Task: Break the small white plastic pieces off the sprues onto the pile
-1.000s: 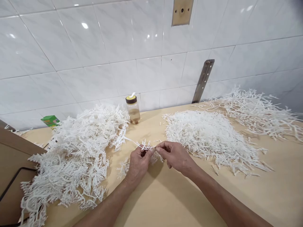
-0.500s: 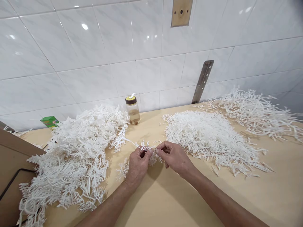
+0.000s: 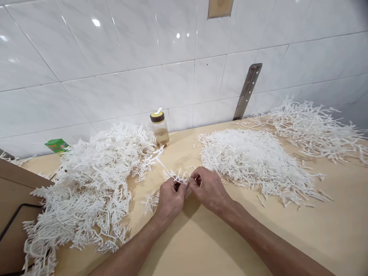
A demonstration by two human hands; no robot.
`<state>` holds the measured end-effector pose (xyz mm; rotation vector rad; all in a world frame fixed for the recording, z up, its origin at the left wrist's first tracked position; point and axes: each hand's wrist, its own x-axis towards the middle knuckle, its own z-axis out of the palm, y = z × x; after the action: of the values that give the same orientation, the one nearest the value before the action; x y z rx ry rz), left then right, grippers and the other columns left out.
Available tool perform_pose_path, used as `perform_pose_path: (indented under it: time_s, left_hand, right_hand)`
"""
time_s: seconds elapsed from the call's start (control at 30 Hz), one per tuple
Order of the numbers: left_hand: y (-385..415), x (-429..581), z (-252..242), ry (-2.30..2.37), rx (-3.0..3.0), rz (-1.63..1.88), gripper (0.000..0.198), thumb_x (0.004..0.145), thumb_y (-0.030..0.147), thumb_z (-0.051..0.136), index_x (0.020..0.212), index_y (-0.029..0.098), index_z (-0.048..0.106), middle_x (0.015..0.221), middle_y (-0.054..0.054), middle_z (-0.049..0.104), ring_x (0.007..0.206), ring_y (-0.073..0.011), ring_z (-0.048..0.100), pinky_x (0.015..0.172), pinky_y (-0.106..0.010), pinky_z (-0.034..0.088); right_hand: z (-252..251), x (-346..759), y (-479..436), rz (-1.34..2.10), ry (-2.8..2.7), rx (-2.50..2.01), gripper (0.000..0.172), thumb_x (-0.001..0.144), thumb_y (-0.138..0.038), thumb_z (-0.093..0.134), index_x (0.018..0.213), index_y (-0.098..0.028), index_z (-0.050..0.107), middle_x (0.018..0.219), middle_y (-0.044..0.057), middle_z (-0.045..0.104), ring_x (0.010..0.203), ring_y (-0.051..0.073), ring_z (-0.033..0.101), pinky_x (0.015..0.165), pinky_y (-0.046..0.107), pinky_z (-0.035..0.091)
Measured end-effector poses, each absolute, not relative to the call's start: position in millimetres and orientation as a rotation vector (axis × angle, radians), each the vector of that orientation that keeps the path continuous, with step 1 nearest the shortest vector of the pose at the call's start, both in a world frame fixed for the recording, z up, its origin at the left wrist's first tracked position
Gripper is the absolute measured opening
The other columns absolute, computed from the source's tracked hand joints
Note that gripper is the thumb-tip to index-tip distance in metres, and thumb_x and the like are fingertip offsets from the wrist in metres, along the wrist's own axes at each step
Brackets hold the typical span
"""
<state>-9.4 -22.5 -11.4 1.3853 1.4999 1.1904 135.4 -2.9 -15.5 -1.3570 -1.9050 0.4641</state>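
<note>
My left hand (image 3: 170,196) is closed, thumb and fingers pinching a white branched plastic sprue (image 3: 178,177). Its thin stem reaches up and left toward the jar. Against the left fingertips, my right hand (image 3: 209,188) is closed in a pinch at the right end of the same sprue; the exact grip point is hidden by the fingers. A loose white sprue (image 3: 150,202) lies on the table beside my left wrist. To the left spreads a big tangled heap of white sprues (image 3: 94,188). A flatter heap of short white pieces (image 3: 244,157) lies to the right.
At the back stands a jar with a yellow and black lid (image 3: 160,130), partly filled with liquid. More long white strands (image 3: 316,132) lie at the far right. A green box (image 3: 56,145), a cardboard box (image 3: 17,214) and a metal bracket (image 3: 247,92) on the tiled wall border the table (image 3: 207,245).
The held sprue has turned, its stem now pointing more steeply upward. My right hand has shifted slightly, still pinching beside the left. The view has tipped a little downward.
</note>
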Motion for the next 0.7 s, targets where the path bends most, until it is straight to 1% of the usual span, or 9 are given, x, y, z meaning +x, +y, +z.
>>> perform_pose_path:
  time_s: [0.13,0.2,0.3,0.33,0.37,0.47,0.53,0.6,0.7]
  left_hand:
    - [-23.0,-9.6,-10.7,1.471,1.371,1.143,0.030,0.073,0.041,0.068,0.060,0.015,0.059,0.051,0.003,0.047,0.050,-0.0099,0.038,0.048,-0.022,0.030]
    - [-22.8,-10.6,-13.6,1.453,1.358,1.165,0.031,0.073,0.043,0.068,0.063,0.015,0.060,0.053,0.003,0.046,0.051,-0.0099,0.039,0.049,-0.022,0.031]
    - [-21.9,-12.1,-17.3,1.426,1.319,1.210,0.035,0.074,0.047,0.068,0.065,0.015,0.060,0.053,0.004,0.044,0.051,-0.0091,0.037,0.049,-0.022,0.030]
    - [-21.4,-12.6,-17.8,1.419,1.303,1.225,0.036,0.075,0.049,0.068,0.065,0.015,0.060,0.052,0.004,0.043,0.050,-0.0088,0.036,0.048,-0.022,0.029]
    - [-20.8,-13.0,-17.9,1.408,1.288,1.241,0.037,0.076,0.050,0.068,0.067,0.015,0.061,0.052,0.005,0.042,0.050,-0.0085,0.035,0.048,-0.022,0.029]
    - [-18.8,-14.0,-17.3,1.374,1.263,1.283,0.037,0.075,0.051,0.069,0.071,0.015,0.064,0.051,0.005,0.043,0.048,-0.0085,0.035,0.047,-0.022,0.029]
    - [-17.9,-14.3,-17.0,1.371,1.269,1.301,0.037,0.074,0.051,0.070,0.071,0.014,0.065,0.050,0.004,0.045,0.049,-0.0092,0.038,0.047,-0.022,0.030]
    - [-17.5,-14.2,-17.0,1.381,1.276,1.307,0.037,0.074,0.051,0.070,0.072,0.014,0.067,0.049,0.004,0.047,0.050,-0.0104,0.042,0.049,-0.022,0.033]
    - [-17.7,-13.8,-16.7,1.383,1.275,1.311,0.035,0.074,0.049,0.070,0.075,0.014,0.070,0.049,0.004,0.049,0.052,-0.0120,0.046,0.050,-0.023,0.035]
  right_hand:
    - [-23.8,141.0,8.0,0.158,-1.969,-1.312,0.012,0.084,-0.013,0.044,0.077,-0.019,0.052,0.072,0.005,0.059,0.059,0.016,0.052,0.056,0.027,0.038]
    - [-21.0,153.6,16.2,0.118,-1.876,-1.367,0.013,0.084,-0.011,0.043,0.077,-0.019,0.051,0.071,0.005,0.059,0.058,0.016,0.052,0.054,0.027,0.037]
    - [-9.6,173.3,23.7,0.126,-1.668,-1.475,0.007,0.082,-0.017,0.051,0.077,-0.020,0.053,0.069,0.003,0.061,0.059,0.017,0.055,0.060,0.029,0.042]
    - [-5.1,176.9,23.7,0.196,-1.627,-1.506,0.004,0.083,-0.022,0.054,0.080,-0.020,0.056,0.066,0.002,0.061,0.058,0.017,0.056,0.060,0.029,0.043]
    - [-0.7,178.3,22.3,0.307,-1.598,-1.522,0.008,0.083,-0.027,0.057,0.084,-0.019,0.059,0.065,0.001,0.062,0.055,0.016,0.057,0.059,0.029,0.045]
    - [7.7,170.2,12.3,0.789,-1.606,-1.433,0.028,0.086,-0.043,0.058,0.099,-0.019,0.064,0.068,0.000,0.064,0.044,0.013,0.056,0.047,0.027,0.045]
    - [8.0,159.5,4.9,1.061,-1.636,-1.325,0.036,0.087,-0.049,0.056,0.103,-0.018,0.064,0.069,-0.001,0.063,0.038,0.011,0.053,0.039,0.025,0.045]
    - [4.8,150.0,-0.2,1.191,-1.643,-1.267,0.034,0.086,-0.049,0.057,0.099,-0.018,0.065,0.066,-0.003,0.061,0.037,0.010,0.051,0.036,0.024,0.045]
    - [-0.8,142.9,-2.8,1.239,-1.623,-1.250,0.025,0.085,-0.043,0.058,0.087,-0.019,0.065,0.062,-0.005,0.055,0.040,0.010,0.051,0.036,0.022,0.046]
